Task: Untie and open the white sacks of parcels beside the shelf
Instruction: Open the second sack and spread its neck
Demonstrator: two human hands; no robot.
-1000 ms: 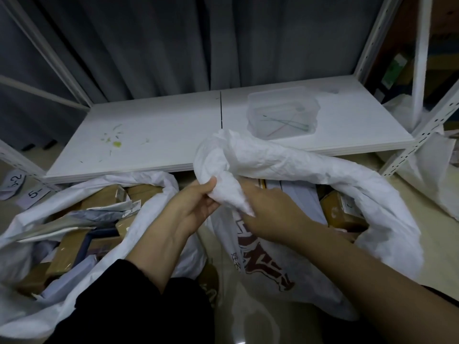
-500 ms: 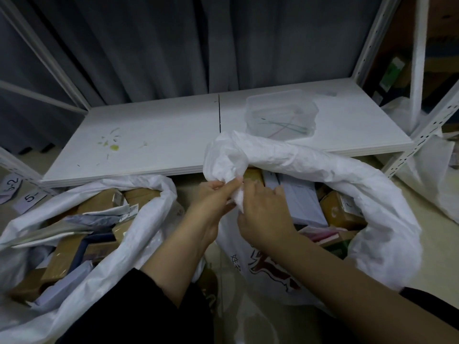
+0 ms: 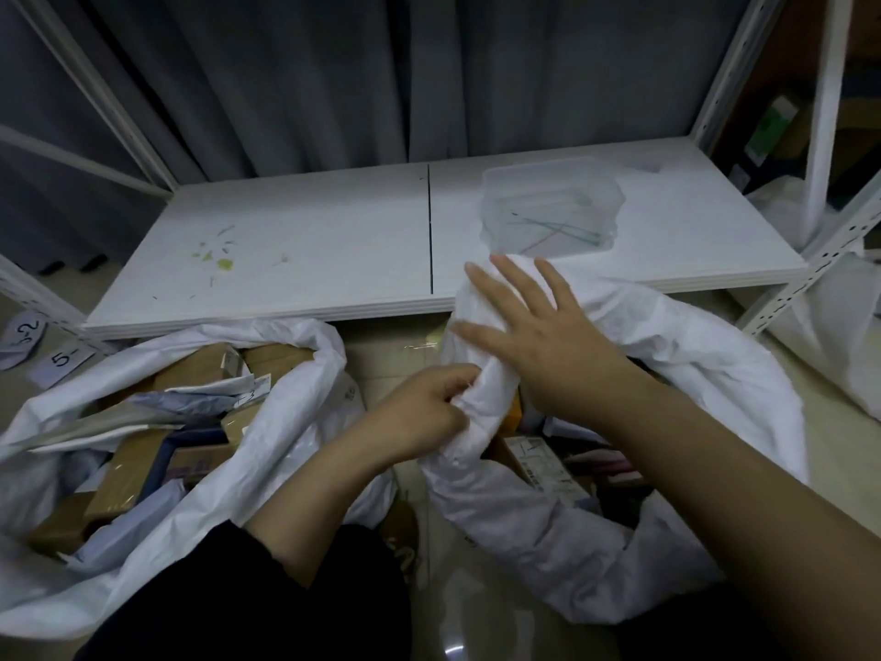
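Crinkled white plastic sack (image 3: pixel 691 374) at 3 o'clock gapes open. Left hand (image 3: pixel 419 412) pinches its rolled rim; right hand (image 3: pixel 548 345) lies on it, fingers spread.

White shelf (image 3: pixel 310 231) carries clear plastic tub (image 3: pixel 548 207), green stains (image 3: pixel 224 264).

Single head-worn wide-angle view: looks forward and down, close over two sacks (image 3: pixel 667 364), shelf (image 3: pixel 305 250) beyond, curtain far.
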